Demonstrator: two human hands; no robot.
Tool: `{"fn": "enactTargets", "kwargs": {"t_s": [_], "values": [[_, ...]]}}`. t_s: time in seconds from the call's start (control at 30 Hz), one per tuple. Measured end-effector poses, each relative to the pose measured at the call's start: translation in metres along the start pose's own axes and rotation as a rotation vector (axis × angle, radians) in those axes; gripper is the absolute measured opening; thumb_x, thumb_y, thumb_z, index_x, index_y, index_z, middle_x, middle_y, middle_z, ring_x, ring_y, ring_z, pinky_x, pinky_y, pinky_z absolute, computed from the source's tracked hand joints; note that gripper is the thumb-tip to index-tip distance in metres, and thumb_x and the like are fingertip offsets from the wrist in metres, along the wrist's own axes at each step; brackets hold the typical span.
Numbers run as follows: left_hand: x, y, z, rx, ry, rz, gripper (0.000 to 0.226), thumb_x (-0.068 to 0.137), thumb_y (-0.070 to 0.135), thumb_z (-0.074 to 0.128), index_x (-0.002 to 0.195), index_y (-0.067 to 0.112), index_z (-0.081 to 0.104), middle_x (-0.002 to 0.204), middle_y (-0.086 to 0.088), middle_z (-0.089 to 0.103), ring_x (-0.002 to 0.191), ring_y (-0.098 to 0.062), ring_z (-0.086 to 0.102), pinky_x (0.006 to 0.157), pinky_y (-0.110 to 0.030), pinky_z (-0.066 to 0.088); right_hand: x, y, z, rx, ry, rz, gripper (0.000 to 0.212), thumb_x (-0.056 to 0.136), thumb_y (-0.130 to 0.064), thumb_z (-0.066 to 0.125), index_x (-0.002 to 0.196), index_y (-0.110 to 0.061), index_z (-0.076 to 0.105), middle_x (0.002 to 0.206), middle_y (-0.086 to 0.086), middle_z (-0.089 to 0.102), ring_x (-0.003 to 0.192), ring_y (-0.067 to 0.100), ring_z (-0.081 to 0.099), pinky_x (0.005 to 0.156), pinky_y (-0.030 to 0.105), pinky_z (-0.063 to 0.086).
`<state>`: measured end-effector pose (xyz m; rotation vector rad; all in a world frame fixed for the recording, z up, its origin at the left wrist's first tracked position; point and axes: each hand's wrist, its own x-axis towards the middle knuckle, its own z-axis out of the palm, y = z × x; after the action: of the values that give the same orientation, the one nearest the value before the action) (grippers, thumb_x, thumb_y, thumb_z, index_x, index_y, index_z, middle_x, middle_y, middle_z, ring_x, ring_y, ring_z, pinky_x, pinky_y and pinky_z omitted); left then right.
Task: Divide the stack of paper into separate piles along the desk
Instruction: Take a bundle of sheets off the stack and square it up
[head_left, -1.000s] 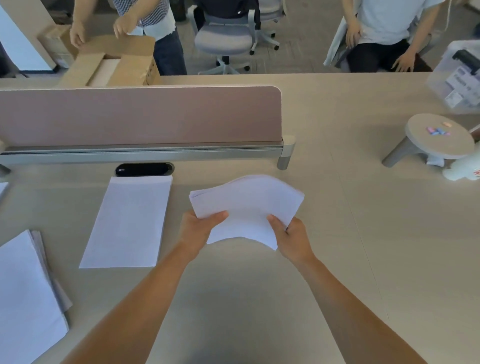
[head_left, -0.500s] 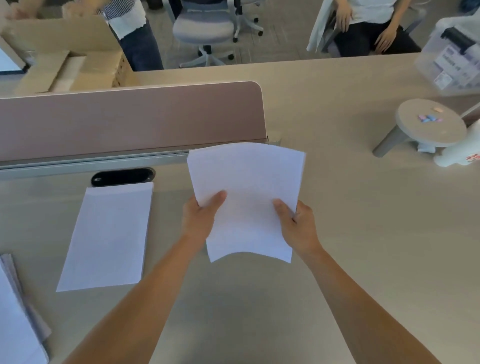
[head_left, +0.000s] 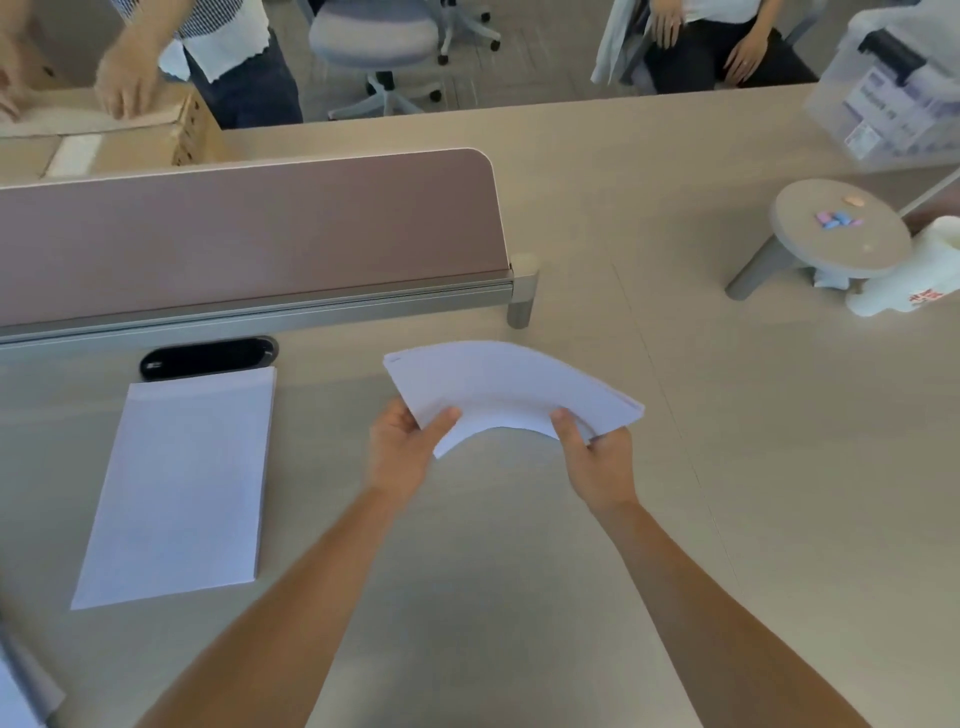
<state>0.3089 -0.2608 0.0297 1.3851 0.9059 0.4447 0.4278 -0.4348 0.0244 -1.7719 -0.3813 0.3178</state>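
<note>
Both hands up over the desk (head_left: 675, 467), one sheaf of paper (head_left: 509, 389) pinched between them. Left hand (head_left: 402, 452) grips the sheaf's left near corner, thumb on top, fingers curled under. Right hand (head_left: 602, 467) grips the right near corner the same way. Sheaf is bowed upward in the middle, near edge arched, held clear of the desk just right of centre frame. Sheet count in it: cannot tell, edges fan slightly at the right end.

Paper count on the desk: one flat pile (head_left: 182, 483) at 9 o'clock from the sheaf, well apart from it, long side running away from the person. A second, messier pile (head_left: 21, 696) only partly in frame at 8 o'clock, bottom-left corner. So three paper groups in total: two down, one in hand.

One black oval cable port (head_left: 208, 357) touching the flat pile's far edge. One pink divider panel (head_left: 249, 228) at 11 o'clock. One small round stand (head_left: 841, 228) at 2 o'clock with a few small coloured bits on top. One white bottle (head_left: 914, 275) just beside it. One clear plastic bin (head_left: 893, 98) at 1 o'clock. Two other people across the desk; one has hands on a cardboard box (head_left: 104, 140).
</note>
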Motion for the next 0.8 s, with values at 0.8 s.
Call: {"fn": "enactTargets", "kwargs": {"t_s": [0.8], "values": [[-0.002, 0.002, 0.012, 0.076, -0.065, -0.013, 0.013, 0.088, 0.011, 0.071, 0.091, 0.023, 0.068, 0.087, 0.013, 0.069, 0.07, 0.013, 0.064, 0.064, -0.01, 0.049, 0.007, 0.023, -0.018, -0.013, -0.087, 0.087, 0.036, 0.086, -0.037, 0.066, 0.117, -0.018, 0.066, 0.109, -0.007, 0.071, 0.103, 0.007, 0.067, 0.085, 0.026, 0.055]]}}
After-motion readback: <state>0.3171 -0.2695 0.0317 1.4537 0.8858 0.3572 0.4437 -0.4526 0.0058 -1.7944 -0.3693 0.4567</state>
